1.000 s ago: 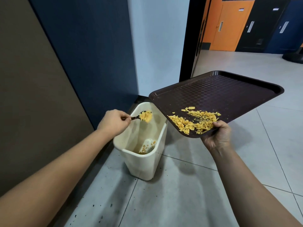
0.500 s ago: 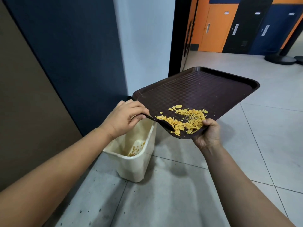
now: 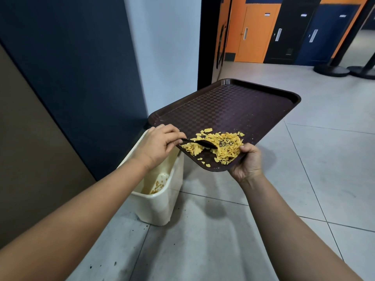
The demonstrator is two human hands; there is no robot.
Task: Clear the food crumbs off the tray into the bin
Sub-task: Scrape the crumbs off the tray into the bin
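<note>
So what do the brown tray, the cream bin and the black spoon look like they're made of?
The brown rectangular tray looks like moulded plastic, matte, with an embossed checker texture. The cream rectangular bin seems smooth plastic with a faint sheen and rounded rim. The small black spoon looks glossy, probably plastic; metal can't be ruled out.

Brown tray (image 3: 233, 110) tilted, near corner low. Yellow crumbs (image 3: 223, 147) piled at that corner. Cream bin (image 3: 160, 207) below-left on floor, probably some crumbs inside.

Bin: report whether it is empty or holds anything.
Nearly empty. The open bin shows a few yellow crumbs on its bottom; its inner walls are otherwise bare.
</note>
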